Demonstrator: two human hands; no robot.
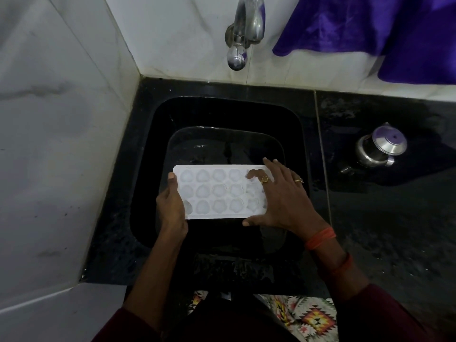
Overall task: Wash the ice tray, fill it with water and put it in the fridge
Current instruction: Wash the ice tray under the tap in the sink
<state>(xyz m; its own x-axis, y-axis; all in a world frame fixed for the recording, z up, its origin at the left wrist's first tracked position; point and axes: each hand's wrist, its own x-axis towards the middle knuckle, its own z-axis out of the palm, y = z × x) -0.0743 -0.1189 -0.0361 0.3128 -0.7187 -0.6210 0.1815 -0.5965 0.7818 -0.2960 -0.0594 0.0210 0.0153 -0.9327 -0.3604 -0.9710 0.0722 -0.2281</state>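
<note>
White ice tray [219,192] held level over black sink [148,154], long side running left to right, roughly centred above the basin and in front of the tap; three rows of rounded cavities facing up, looking pale and glossy, water level inside not clear enough to call; left hand [171,206] clamped on the tray's left short edge, thumb on top near the far-left corner, fingers hidden underneath; right hand [281,198] spread over the right end, fingers [256,175] laid flat on the rightmost cavities, thumb hooked against the near rim, so gripping the tray rather than loose; gold rings on two right fingers, orange thread bands on the right wrist; chrome tap [243,33] mounted on white tiled wall [61,107] straight behind the sink, no visible stream from the spout; basin floor shiny and wet; purple cloth [382,33] hanging on the wall to the tap's right; steel lidded jug [380,148] standing on black counter [394,230] right of the sink, well apart from the tray; maroon sleeves at bottom edge; patterned mat [311,314] on the floor below.
</note>
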